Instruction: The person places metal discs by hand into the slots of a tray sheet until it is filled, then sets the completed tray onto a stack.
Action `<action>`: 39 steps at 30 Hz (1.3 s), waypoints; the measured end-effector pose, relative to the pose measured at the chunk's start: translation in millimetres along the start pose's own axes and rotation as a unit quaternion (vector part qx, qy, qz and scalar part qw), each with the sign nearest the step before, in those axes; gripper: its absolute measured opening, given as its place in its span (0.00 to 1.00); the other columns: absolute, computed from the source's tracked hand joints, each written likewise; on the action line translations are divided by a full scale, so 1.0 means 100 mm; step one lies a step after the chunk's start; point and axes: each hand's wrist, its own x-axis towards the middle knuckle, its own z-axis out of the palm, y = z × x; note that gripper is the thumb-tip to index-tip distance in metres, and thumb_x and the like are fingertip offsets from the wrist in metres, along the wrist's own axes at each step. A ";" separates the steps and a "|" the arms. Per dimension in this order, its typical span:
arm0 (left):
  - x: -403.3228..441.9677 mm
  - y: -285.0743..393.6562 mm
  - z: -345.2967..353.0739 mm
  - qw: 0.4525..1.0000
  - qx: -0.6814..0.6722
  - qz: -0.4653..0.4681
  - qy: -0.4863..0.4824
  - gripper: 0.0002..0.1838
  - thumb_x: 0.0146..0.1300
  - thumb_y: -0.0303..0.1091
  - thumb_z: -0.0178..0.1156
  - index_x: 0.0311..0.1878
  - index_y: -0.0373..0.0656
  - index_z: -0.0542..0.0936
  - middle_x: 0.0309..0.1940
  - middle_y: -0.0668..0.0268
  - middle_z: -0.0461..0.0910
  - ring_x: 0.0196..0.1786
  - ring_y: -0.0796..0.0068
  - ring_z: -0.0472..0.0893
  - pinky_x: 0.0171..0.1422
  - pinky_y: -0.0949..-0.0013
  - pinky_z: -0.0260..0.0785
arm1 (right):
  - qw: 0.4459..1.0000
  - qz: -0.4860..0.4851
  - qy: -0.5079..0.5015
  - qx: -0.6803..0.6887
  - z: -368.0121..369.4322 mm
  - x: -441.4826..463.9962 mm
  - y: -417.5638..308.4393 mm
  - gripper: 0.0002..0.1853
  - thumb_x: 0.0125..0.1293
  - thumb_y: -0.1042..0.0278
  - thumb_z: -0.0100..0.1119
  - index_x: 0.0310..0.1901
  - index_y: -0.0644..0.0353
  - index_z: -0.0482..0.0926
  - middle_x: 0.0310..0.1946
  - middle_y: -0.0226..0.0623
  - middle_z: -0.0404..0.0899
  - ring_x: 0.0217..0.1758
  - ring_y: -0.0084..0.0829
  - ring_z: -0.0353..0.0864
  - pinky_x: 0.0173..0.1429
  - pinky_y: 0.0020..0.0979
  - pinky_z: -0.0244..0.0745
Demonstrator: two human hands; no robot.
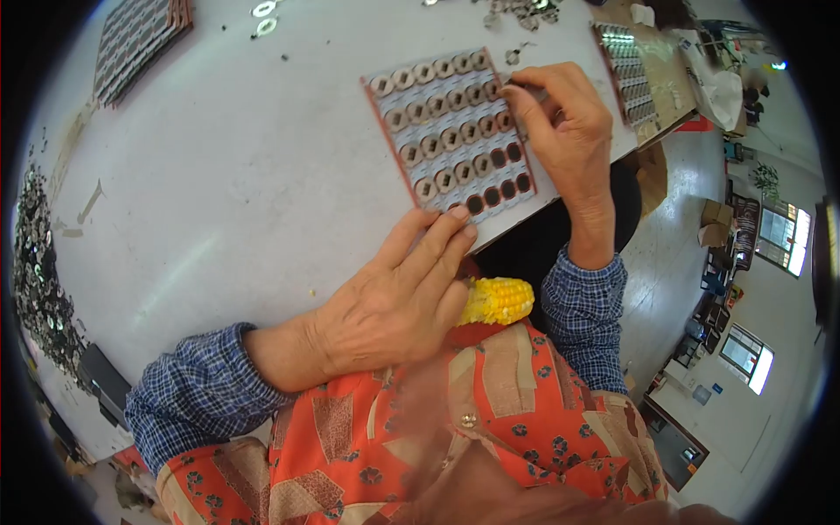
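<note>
A flat tray [442, 134] with a reddish border lies tilted on the table, bearing rows of round silvery metal pieces with dark square centres. Toward its lower right corner, several round spots show dark brown instead. At the tray's right edge, my right hand [564, 114] pinches thumb and index finger together over a piece too small to make out. My left hand [389, 293] rests its outstretched fingertips on the tray's lower edge. A partly eaten yellow corn cob [500, 301] sticks out from under that hand, past the table edge; its other end is hidden by the hand.
A stack of filled trays [140, 44] stands at the upper left. Loose metal parts [525, 10] lie at the top, and a large heap of them [39, 262] along the left. Another filled tray [626, 74] sits at the right, by the table edge.
</note>
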 end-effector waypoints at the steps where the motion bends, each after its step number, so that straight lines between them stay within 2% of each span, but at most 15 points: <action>1: -0.01 0.00 0.00 1.000 0.003 0.003 -0.001 0.11 0.53 0.27 0.67 0.31 0.33 0.74 0.65 0.33 0.83 0.75 0.35 0.80 0.76 0.32 0.74 | 1.000 0.020 -0.007 0.000 -0.01 0.02 0.00 0.05 0.70 0.77 0.74 0.45 0.61 0.89 0.38 0.36 0.85 0.33 0.34 0.88 0.38 0.33 0.80; 4: -0.04 0.02 0.03 1.000 0.008 0.006 0.000 0.10 0.54 0.27 0.67 0.31 0.33 0.74 0.65 0.32 0.83 0.75 0.34 0.80 0.76 0.31 0.74 | 1.000 -0.011 0.011 0.003 0.03 0.05 0.10 0.04 0.69 0.75 0.74 0.43 0.60 0.89 0.37 0.36 0.84 0.31 0.34 0.86 0.36 0.35 0.79; 9: -0.05 0.00 0.00 1.000 0.016 0.021 -0.011 0.09 0.56 0.28 0.66 0.33 0.33 0.76 0.64 0.31 0.82 0.75 0.33 0.80 0.77 0.30 0.73 | 0.991 -0.054 0.036 -0.120 0.10 0.02 0.04 0.12 0.67 0.73 0.71 0.52 0.57 0.85 0.38 0.40 0.81 0.35 0.45 0.89 0.39 0.43 0.84; 11: -0.06 -0.02 0.00 0.999 0.027 0.034 -0.013 0.10 0.55 0.28 0.65 0.36 0.31 0.79 0.62 0.29 0.82 0.74 0.32 0.80 0.77 0.30 0.72 | 0.987 -0.071 0.047 -0.133 0.09 0.01 0.09 0.12 0.67 0.75 0.70 0.51 0.58 0.85 0.38 0.40 0.82 0.36 0.46 0.89 0.39 0.43 0.84; 15: -0.07 0.00 0.03 0.999 0.025 0.023 0.001 0.10 0.56 0.27 0.66 0.32 0.34 0.75 0.65 0.32 0.82 0.75 0.33 0.80 0.76 0.29 0.74 | 0.991 -0.054 0.094 -0.080 0.11 -0.03 0.18 0.11 0.68 0.80 0.67 0.51 0.60 0.84 0.41 0.43 0.82 0.37 0.49 0.88 0.41 0.44 0.84; 19: -0.05 -0.01 0.02 0.999 0.025 0.022 0.003 0.10 0.56 0.28 0.67 0.32 0.34 0.75 0.64 0.32 0.83 0.75 0.34 0.80 0.75 0.30 0.74 | 0.991 -0.045 0.061 -0.106 0.04 -0.08 0.11 0.13 0.69 0.84 0.64 0.53 0.63 0.84 0.43 0.45 0.83 0.41 0.49 0.88 0.44 0.44 0.84; 22: -0.04 0.00 0.00 1.000 0.018 0.016 -0.003 0.11 0.56 0.28 0.67 0.32 0.34 0.75 0.64 0.33 0.83 0.75 0.34 0.80 0.75 0.30 0.74 | 0.992 -0.079 0.057 -0.083 0.03 -0.09 0.13 0.15 0.68 0.86 0.64 0.55 0.64 0.86 0.42 0.44 0.83 0.40 0.47 0.88 0.43 0.41 0.83; 23: -0.05 0.00 -0.01 1.000 0.018 0.016 -0.003 0.11 0.56 0.29 0.67 0.32 0.34 0.75 0.64 0.33 0.83 0.75 0.34 0.80 0.75 0.30 0.74 | 0.994 -0.082 0.070 -0.025 0.02 -0.09 0.13 0.16 0.70 0.86 0.67 0.57 0.64 0.88 0.40 0.38 0.86 0.36 0.33 0.88 0.40 0.33 0.82; 24: -0.05 0.00 -0.01 1.000 0.018 0.013 -0.002 0.11 0.56 0.29 0.68 0.32 0.34 0.75 0.64 0.33 0.83 0.75 0.34 0.80 0.75 0.30 0.74 | 0.995 0.010 0.049 0.086 0.01 -0.12 0.04 0.15 0.71 0.86 0.68 0.56 0.64 0.88 0.40 0.35 0.87 0.36 0.28 0.87 0.39 0.30 0.81; 26: -0.04 0.01 -0.01 1.000 0.015 0.008 0.001 0.11 0.56 0.29 0.68 0.32 0.35 0.75 0.64 0.33 0.83 0.75 0.34 0.80 0.75 0.31 0.74 | 0.936 0.196 0.003 0.294 -0.11 -0.29 -0.20 0.12 0.72 0.85 0.69 0.55 0.65 0.89 0.40 0.31 0.88 0.35 0.18 0.85 0.38 0.24 0.78; 27: -0.04 0.01 0.00 1.000 0.018 0.008 0.003 0.11 0.57 0.29 0.68 0.31 0.35 0.74 0.64 0.33 0.83 0.75 0.35 0.80 0.75 0.31 0.74 | 0.933 0.222 -0.038 0.280 -0.17 -0.36 -0.24 0.09 0.74 0.83 0.71 0.53 0.66 0.89 0.40 0.27 0.89 0.35 0.11 0.83 0.38 0.19 0.76; 33: -0.04 0.02 0.01 1.000 0.022 0.002 0.004 0.12 0.59 0.28 0.68 0.31 0.36 0.73 0.64 0.34 0.84 0.76 0.35 0.81 0.76 0.31 0.74 | 0.951 0.161 -0.033 0.260 -0.10 -0.51 -0.26 0.08 0.73 0.82 0.73 0.51 0.66 0.90 0.35 0.26 0.90 0.35 0.12 0.85 0.39 0.18 0.76; 39: -0.03 0.03 0.00 1.000 0.019 -0.003 0.002 0.12 0.60 0.28 0.68 0.31 0.36 0.73 0.63 0.34 0.84 0.76 0.36 0.81 0.76 0.31 0.74 | 0.939 0.210 -0.035 0.271 -0.10 -0.54 -0.33 0.06 0.73 0.81 0.73 0.50 0.66 0.90 0.36 0.28 0.92 0.36 0.13 0.86 0.40 0.18 0.78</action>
